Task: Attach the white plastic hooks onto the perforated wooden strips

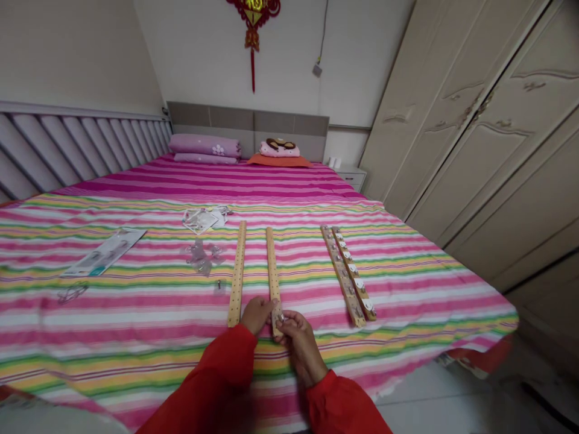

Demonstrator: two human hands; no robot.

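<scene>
A striped pink bedspread point(113, 325) covers the bed, with purple pillows point(204, 147) and a pink pillow point(279, 149) against the grey headboard point(248, 120), a red hanging knot point(252, 24) on the wall above, a small white nightstand point(351, 178) beside it, and cream wardrobe doors point(470, 120) along the right.

The person wears a bright red, long-sleeved top point(208, 380).

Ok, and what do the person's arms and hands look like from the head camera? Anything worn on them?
Both arms are in long, bright red sleeves, the left sleeve and the right sleeve, with no visible markings. The left hand and right hand are bare, without gloves, and no cables show.
</scene>
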